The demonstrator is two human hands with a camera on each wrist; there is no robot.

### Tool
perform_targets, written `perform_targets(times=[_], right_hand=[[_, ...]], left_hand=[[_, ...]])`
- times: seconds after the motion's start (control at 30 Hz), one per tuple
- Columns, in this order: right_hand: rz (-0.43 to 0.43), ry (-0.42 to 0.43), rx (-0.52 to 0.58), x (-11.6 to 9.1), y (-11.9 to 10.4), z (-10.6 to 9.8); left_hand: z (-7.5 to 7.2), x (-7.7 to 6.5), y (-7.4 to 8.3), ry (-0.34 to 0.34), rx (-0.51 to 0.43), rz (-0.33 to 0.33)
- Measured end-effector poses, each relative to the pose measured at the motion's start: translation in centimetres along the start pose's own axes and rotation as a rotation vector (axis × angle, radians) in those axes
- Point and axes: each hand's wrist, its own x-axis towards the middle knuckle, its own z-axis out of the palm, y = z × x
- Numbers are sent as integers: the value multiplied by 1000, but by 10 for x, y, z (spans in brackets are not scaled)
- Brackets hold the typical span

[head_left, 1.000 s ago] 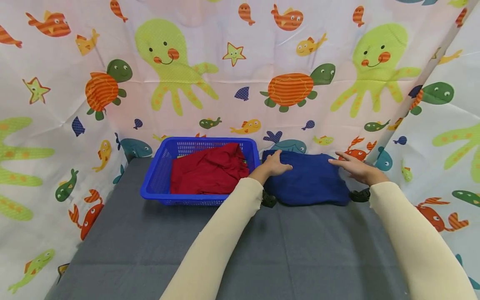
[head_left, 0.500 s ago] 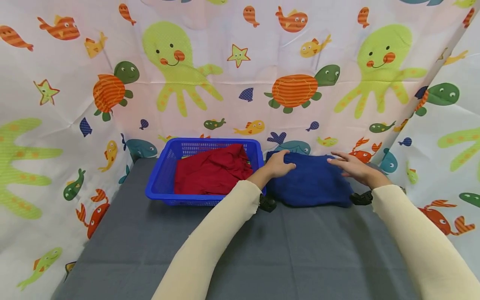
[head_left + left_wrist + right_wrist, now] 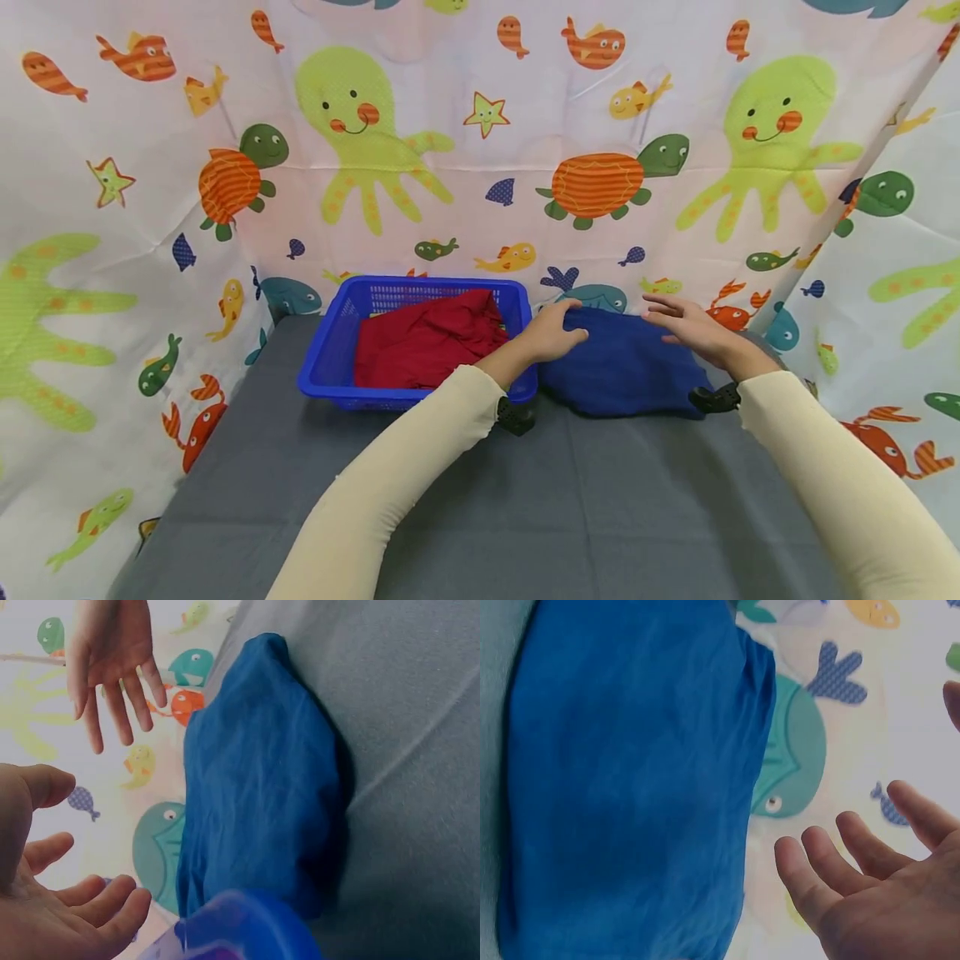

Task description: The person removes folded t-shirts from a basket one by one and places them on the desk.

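A folded dark blue cloth lies on the grey surface, right of the blue basket. My left hand is held above the cloth's left end, near the basket's right rim, its fingers loosely bent and holding nothing. Above the cloth's right part my right hand hovers with fingers spread, also bare. In the left wrist view both hands stand apart from the blue cloth. The right wrist view shows the cloth lying flat and the right hand's fingers away from it.
The blue plastic basket holds a crumpled red cloth, with a bit of yellow-green showing behind it. A curtain printed with sea animals hangs behind and on both sides of the grey surface.
Both hands have shifted slightly away from the blue cloth, the right one lifting and moving left a little. The head view has turned slightly left. The cloth stays where it lay.
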Motion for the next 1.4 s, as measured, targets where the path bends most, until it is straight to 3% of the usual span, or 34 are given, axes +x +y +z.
perform_targets(times=[0.33,0.5,0.73,1.13,1.4], right_hand=[[-78,-10,-1,-7,-20,18],[-125,-25,-25,-12,-34,30],[-181,-81,-78,-15,-53,50],[-244,-112,-90,-17,-75,88],[-264,-142,-50,-12,-92,114]], left_hand=[[-25,-24,-9,29,-39,12],[-37,-39,-18,39,-118,27],[-51,-63,-39,83,-233,-15],[-82,-101,-75,81,-226,-47],[-106,-128,-97,120,-202,-93]])
